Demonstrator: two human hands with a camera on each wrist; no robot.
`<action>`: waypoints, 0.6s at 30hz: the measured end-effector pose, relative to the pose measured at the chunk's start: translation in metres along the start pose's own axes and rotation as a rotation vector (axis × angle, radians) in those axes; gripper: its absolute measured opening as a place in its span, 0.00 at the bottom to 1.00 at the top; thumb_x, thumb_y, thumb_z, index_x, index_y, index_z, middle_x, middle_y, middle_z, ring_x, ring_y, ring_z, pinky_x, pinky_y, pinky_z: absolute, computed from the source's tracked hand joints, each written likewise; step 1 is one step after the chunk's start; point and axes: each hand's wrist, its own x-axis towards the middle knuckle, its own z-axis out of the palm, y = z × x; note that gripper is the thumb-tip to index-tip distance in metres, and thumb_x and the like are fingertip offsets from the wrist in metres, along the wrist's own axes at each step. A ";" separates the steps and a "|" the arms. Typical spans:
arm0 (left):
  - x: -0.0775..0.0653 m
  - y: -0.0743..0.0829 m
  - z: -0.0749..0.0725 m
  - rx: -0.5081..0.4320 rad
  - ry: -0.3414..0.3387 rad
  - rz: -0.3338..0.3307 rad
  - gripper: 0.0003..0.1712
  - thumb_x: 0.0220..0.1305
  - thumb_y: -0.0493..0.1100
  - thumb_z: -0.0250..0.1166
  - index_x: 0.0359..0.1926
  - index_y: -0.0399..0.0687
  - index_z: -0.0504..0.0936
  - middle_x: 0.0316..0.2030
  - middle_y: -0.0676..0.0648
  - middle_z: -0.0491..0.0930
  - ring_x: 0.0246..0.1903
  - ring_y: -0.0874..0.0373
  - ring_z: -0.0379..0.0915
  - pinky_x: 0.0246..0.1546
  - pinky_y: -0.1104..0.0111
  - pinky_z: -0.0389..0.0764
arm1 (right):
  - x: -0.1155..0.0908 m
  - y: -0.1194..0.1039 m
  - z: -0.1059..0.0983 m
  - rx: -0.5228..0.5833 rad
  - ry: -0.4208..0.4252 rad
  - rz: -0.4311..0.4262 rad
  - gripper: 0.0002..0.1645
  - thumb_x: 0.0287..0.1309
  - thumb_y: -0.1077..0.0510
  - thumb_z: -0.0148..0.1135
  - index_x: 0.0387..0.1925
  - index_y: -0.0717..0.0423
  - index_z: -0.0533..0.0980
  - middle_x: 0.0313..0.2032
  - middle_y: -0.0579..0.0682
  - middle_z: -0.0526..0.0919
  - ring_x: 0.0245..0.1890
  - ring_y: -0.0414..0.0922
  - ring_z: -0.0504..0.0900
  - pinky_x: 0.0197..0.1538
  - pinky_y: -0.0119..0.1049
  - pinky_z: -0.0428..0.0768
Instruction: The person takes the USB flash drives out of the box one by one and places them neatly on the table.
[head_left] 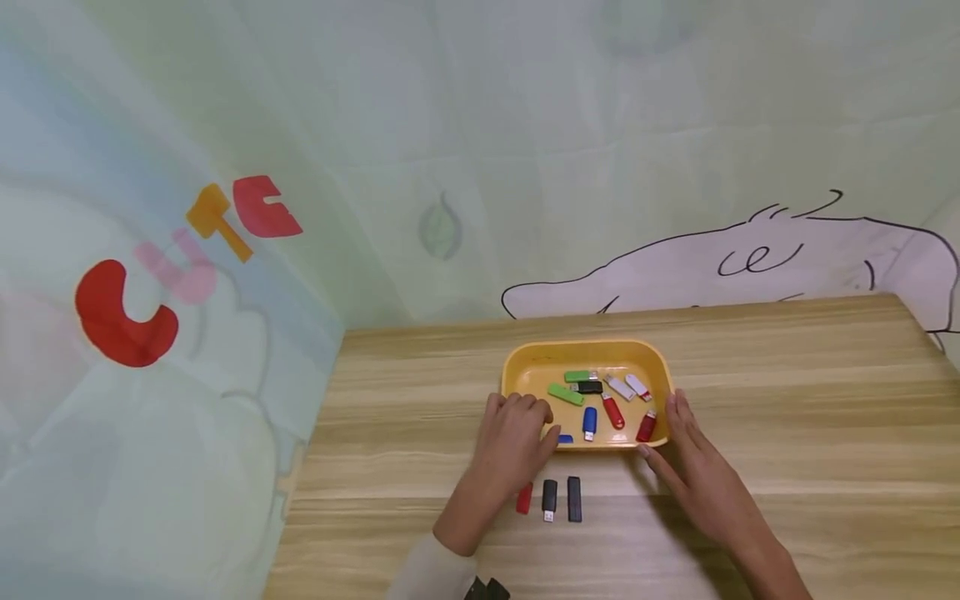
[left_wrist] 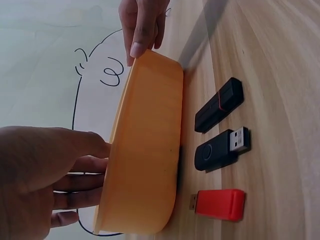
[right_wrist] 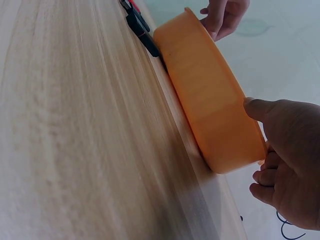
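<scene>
A yellow plastic tray [head_left: 585, 343] holds several USB flash drives, among them a green one [head_left: 566, 394], a black one [head_left: 587, 387], a blue one [head_left: 590, 422] and a red one [head_left: 612, 412]. My left hand [head_left: 516, 437] reaches over the tray's near left corner with bent fingers. In the left wrist view its fingertips drop behind the rim, so whatever they touch is hidden. Beside its thumb lies another blue drive [head_left: 564, 438], partly visible. My right hand [head_left: 708, 487] grips the tray's near right corner, thumb [right_wrist: 257, 107] on the rim and fingers around the side.
In front of the tray, a red flash drive [left_wrist: 220, 204], a black one with its plug bare [left_wrist: 217, 151] and a capped black one [left_wrist: 219, 106] lie in a row on the wooden table [head_left: 405, 400]. A printed cloth [head_left: 450, 125] hangs behind.
</scene>
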 end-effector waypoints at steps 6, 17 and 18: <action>0.008 -0.006 0.000 0.032 -0.053 0.055 0.11 0.67 0.54 0.76 0.42 0.54 0.90 0.33 0.58 0.85 0.38 0.61 0.77 0.47 0.63 0.69 | 0.001 -0.001 0.000 -0.001 -0.012 0.006 0.55 0.77 0.35 0.56 0.85 0.56 0.42 0.85 0.61 0.42 0.80 0.70 0.57 0.73 0.69 0.66; 0.027 -0.010 -0.004 -0.014 -0.205 0.120 0.09 0.68 0.50 0.74 0.41 0.52 0.92 0.33 0.56 0.88 0.38 0.60 0.79 0.52 0.60 0.68 | 0.001 0.000 0.000 -0.018 -0.009 0.008 0.55 0.77 0.34 0.55 0.85 0.57 0.43 0.85 0.62 0.43 0.79 0.71 0.59 0.73 0.69 0.66; 0.029 -0.010 -0.005 -0.026 -0.226 0.115 0.09 0.68 0.50 0.75 0.41 0.51 0.92 0.32 0.56 0.88 0.37 0.60 0.79 0.53 0.60 0.68 | 0.001 -0.001 0.000 -0.015 -0.012 0.011 0.55 0.77 0.35 0.56 0.85 0.57 0.42 0.85 0.61 0.42 0.79 0.70 0.59 0.73 0.69 0.66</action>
